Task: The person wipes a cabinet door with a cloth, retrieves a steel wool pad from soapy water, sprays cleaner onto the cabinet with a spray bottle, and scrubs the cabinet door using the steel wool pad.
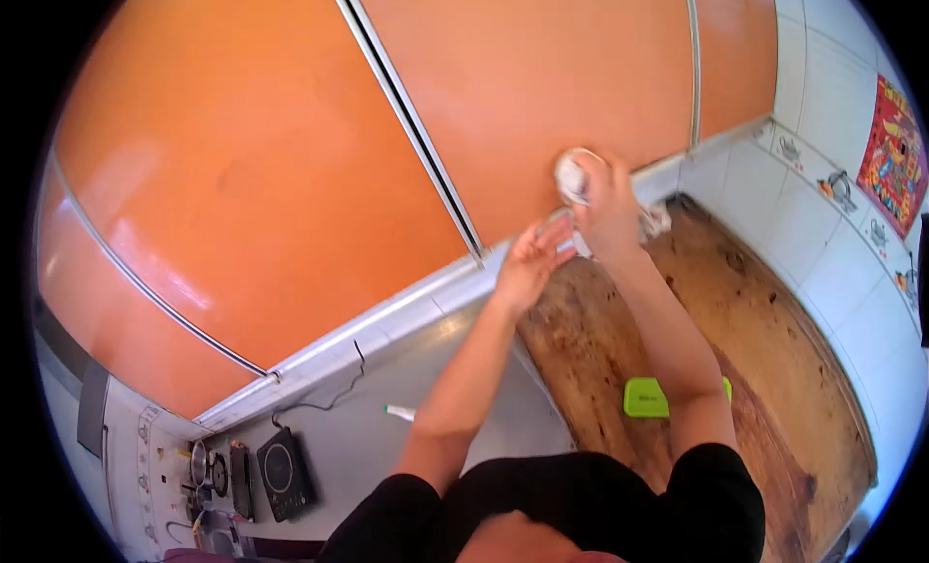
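A crumpled whitish cloth [572,179] is bunched in my right hand [605,207], against or just in front of the orange cabinet door [542,69] near its lower edge. My right fingers are closed round it, and a loose end hangs out beyond the wrist. Just left of it and lower is my left hand [528,265], its fingers stretched out and apart. Those fingertips come close to the cloth; whether they touch it I cannot tell.
Beneath my arms lie a grey countertop [494,408] and a stained wooden board [581,340]. A lime-green box [644,397] sits partly behind my right forearm. A white, green-tipped marker-like object [399,411], a black cord [334,405] and an induction cooker [285,474] are leftward. Tiled wall [755,190] bounds the right.
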A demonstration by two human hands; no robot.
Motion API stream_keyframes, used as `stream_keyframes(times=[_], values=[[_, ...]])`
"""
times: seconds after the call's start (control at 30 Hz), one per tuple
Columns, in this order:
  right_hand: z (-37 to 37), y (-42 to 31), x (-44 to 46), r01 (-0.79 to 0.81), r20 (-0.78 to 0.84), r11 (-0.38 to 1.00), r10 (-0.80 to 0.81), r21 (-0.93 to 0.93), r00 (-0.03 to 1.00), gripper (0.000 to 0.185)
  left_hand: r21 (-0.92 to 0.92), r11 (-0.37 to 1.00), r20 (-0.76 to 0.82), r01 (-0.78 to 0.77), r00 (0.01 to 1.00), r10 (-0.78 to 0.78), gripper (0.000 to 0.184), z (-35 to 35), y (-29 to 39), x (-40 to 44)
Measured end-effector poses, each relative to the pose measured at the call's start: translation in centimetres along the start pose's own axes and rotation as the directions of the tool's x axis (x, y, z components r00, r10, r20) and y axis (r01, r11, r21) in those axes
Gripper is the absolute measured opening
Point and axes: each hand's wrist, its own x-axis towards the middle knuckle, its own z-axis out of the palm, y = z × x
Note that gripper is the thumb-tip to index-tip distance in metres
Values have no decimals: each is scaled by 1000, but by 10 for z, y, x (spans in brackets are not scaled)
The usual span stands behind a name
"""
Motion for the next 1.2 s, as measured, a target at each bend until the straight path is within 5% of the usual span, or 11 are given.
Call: stream_keyframes(times=[0.13, 0.2, 0.3, 0.4, 0.47, 0.53, 0.67, 0.77, 0.87, 0.97, 1.2], values=[[20, -44, -9, 226, 201, 964, -252, 141, 947, 27, -55, 995, -90, 85, 992, -90, 46, -2, 9, -7], [21, -60, -16, 571, 125, 816, -579, 92, 806, 25, -65, 993, -102, 99, 989, -105, 45, 3, 12, -11], [15, -60, -8, -206, 457, 940, 62, 273, 887, 26, 46, 999, -8, 5, 1000, -5, 44, -1, 10, -10], [20, -44, -23, 25, 21, 998, -26, 58, 999, 28, 157, 986, 5, -53, 999, 52, 43, -14, -2, -4], [34, -51, -36, 230, 20, 973, -230, 5, 973, 31, 49, 997, -92, 62, 994, -57, 39, -7, 4, -6], [40, -63, -39, 503, -21, 864, -503, -28, 864, 32, 227, 973, -74, 39, 997, -23, 37, -14, 3, -10], [18, -49, -27, 333, 283, 918, -385, 216, 879, 33, 129, 989, -77, 68, 995, -59, 37, -19, -2, -9], [15, -45, -26, 613, 207, 789, -607, 46, 767, 34, 149, 987, -128, 65, 991, -46, 35, -16, 5, -10], [14, -56, -23, 660, 198, 751, -650, 20, 734, 33, 132, 988, -122, 85, 990, -69, 35, -7, 3, -10], [8, -42, -25, 625, 342, 781, -589, 5, 732, 34, 96, 990, -83, 104, 992, -96, 36, -7, 6, -11], [13, -49, -33, 583, 294, 811, -548, -42, 783, 35, 49, 991, -65, 123, 991, -120, 37, -8, 4, -10]])
